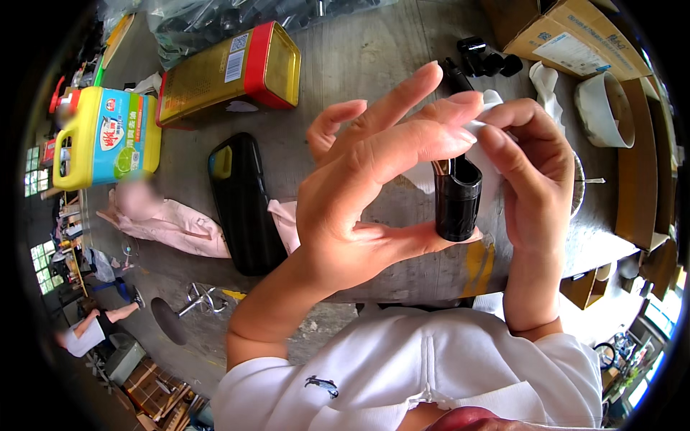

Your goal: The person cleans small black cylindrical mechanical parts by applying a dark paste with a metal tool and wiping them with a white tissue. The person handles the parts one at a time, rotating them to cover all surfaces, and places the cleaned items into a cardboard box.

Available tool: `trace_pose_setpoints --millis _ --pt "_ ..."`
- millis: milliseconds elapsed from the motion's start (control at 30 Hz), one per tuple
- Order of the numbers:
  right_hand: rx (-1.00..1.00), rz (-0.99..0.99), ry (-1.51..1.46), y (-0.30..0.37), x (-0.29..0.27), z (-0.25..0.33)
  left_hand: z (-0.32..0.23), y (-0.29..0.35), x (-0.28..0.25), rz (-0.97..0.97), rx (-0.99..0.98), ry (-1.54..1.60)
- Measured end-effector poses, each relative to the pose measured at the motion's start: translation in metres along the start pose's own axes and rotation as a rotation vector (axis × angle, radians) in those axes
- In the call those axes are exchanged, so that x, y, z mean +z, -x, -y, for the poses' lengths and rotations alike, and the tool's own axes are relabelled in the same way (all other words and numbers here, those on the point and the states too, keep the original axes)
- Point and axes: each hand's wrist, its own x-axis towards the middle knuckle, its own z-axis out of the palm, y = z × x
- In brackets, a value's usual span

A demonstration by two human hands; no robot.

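My left hand [345,194] holds a short, glossy black tube-like part [458,208] upright, its thumb under the base and its fingers over the top. The part has a notched, open upper rim, with a small copper-coloured strip beside it. A thin white cloth or tissue [491,100] is pinched in my right hand [535,165], close to the left fingertips. Some of the cloth hangs behind the black part. Fingers hide where the cloth meets the part.
On the grey table stand a yellow jug [108,140], a gold-and-red tin [230,75], a black case [244,205] and pink cloth [183,226]. Black parts [489,63], a cardboard box [582,39] and a white bowl [600,111] lie right. A person [86,334] is at far left.
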Motion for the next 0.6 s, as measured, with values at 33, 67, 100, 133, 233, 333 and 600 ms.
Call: trace_pose_setpoints --millis 33,67,100,133,233,333,600 --pt "-0.028 -0.023 0.145 0.0 0.004 -0.001 0.003 0.001 0.002 -0.011 0.022 0.026" --pt "-0.063 -0.005 0.234 0.001 0.005 -0.004 0.006 0.001 0.002 -0.015 0.05 0.045" --pt "-0.099 0.012 0.324 0.001 0.006 -0.006 0.005 0.001 0.001 -0.01 0.067 0.056" --pt "-0.116 0.021 0.419 0.001 0.006 -0.006 0.006 0.001 0.001 -0.009 0.083 0.068" --pt "-0.178 0.039 0.652 0.001 0.004 -0.006 0.003 0.0 -0.001 0.016 0.095 0.062" --pt "-0.098 0.097 0.211 0.005 0.006 0.003 0.0 0.001 -0.001 0.03 0.113 -0.005" --pt "0.008 0.455 -0.103 0.008 -0.004 0.017 -0.011 0.003 0.008 -0.048 0.243 -0.248"
